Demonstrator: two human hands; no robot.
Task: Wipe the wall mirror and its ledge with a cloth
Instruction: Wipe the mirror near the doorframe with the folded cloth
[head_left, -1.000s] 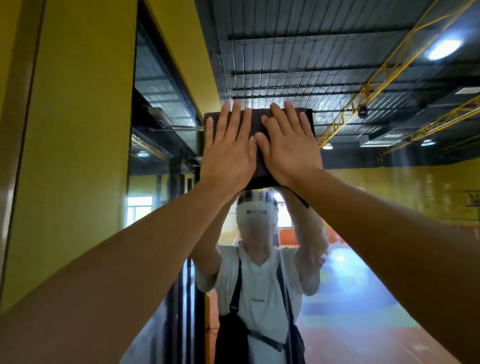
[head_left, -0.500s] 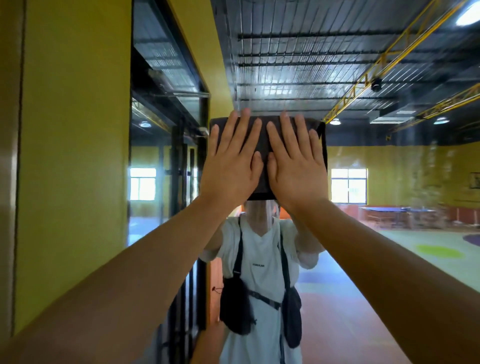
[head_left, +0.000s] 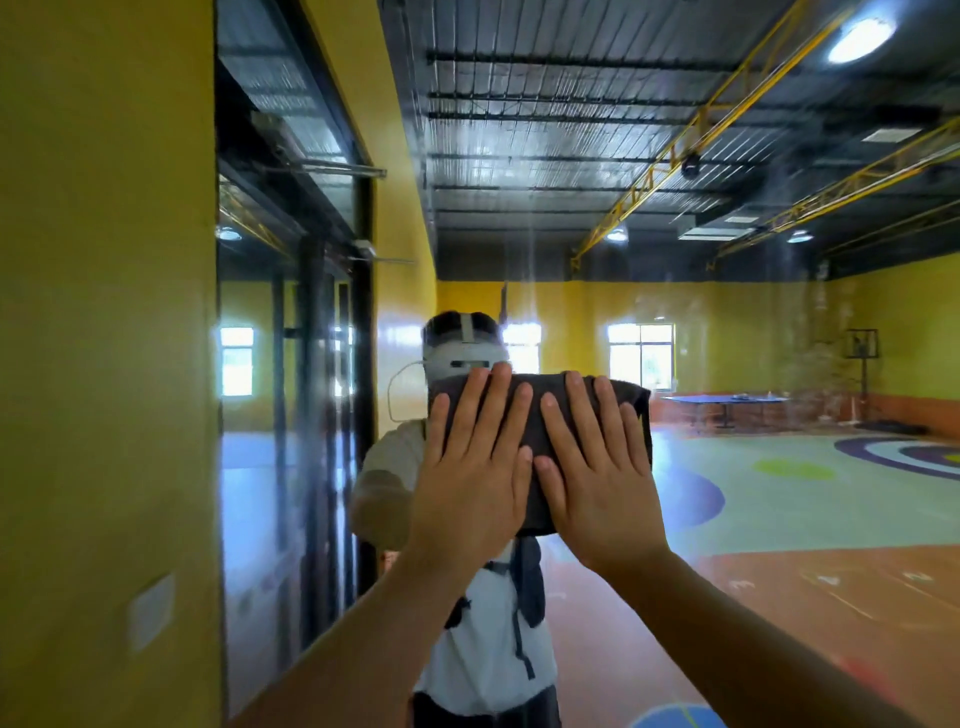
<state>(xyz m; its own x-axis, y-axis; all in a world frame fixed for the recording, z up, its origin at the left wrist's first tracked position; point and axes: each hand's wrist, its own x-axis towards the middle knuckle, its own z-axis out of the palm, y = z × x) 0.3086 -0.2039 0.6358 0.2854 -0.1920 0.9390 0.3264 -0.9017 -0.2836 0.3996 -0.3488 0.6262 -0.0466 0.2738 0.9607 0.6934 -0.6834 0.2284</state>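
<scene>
Both hands had slid the cloth (head_left: 540, 431) lower down the mirror (head_left: 571, 156) since half a second before, so the reflected headset (head_left: 462, 348) showed above the cloth. The left hand (head_left: 467, 488) and right hand (head_left: 597, 493) lay flat side by side on the cloth, fingers straight and slightly spread, thumbs nearly touching, pressing it against the glass. Left of the cloth stood a yellow wall (head_left: 104, 312), below the cloth the mirror showed a white shirt (head_left: 483, 649), and far right of the cloth a reflected table tennis table (head_left: 722, 400).
</scene>
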